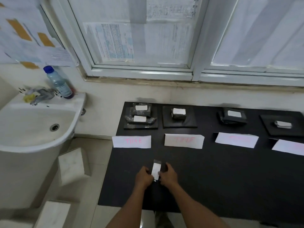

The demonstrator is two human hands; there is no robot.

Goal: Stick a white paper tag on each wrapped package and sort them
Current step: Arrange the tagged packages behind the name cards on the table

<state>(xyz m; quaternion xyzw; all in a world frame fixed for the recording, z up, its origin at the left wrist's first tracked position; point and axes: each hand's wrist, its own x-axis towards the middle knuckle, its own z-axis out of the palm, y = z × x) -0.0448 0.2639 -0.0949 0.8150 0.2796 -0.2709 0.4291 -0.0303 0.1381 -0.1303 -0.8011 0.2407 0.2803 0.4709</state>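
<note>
Both hands (156, 177) pinching 1 tagged pkg (156, 170); 5 tagged pkgs (179, 113) behind 4 paper signs (131, 141) (pink lettering).

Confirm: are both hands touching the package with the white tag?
Touching. Head view shows left hand and right hand gripping opposite sides of the package.

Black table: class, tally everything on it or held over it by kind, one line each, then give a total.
Wrapped packages: 6, namely 5 sorted at the back and 1 in hand
Paper signs: 4
Black mats: 4
Total: 14
</note>
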